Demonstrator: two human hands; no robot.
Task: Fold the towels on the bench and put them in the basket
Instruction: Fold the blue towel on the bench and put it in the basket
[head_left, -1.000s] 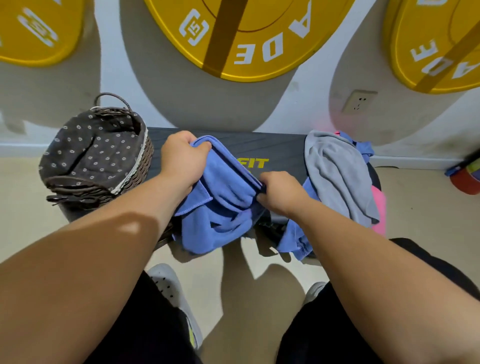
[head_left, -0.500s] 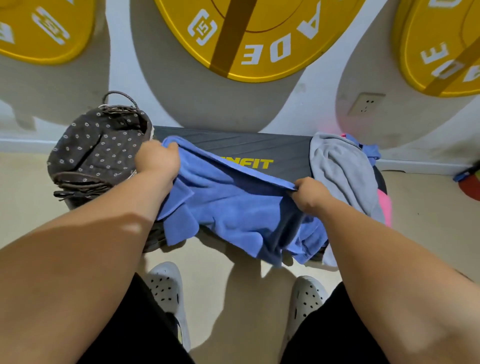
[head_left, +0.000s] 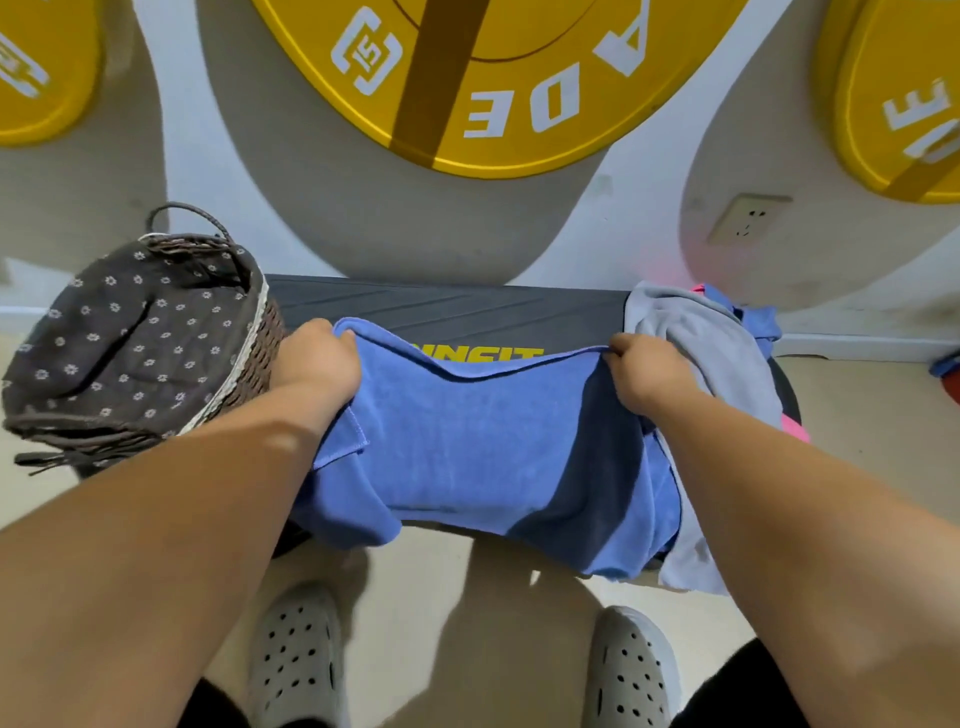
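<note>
Across mid-frame, blue towel (head_left: 483, 452) stretches over the bench (head_left: 441, 312), left hand (head_left: 317, 364) and right hand (head_left: 649, 371) gripping its top corners

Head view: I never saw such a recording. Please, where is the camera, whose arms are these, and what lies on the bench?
There is no machine: a person wears the camera on the head, so it looks down at their own arms. The left hand and right hand each grip an upper corner of a blue towel spread over the dark bench. At its right end lies a grey towel with something pink beneath. A lined wicker basket stands at the left end.
</note>
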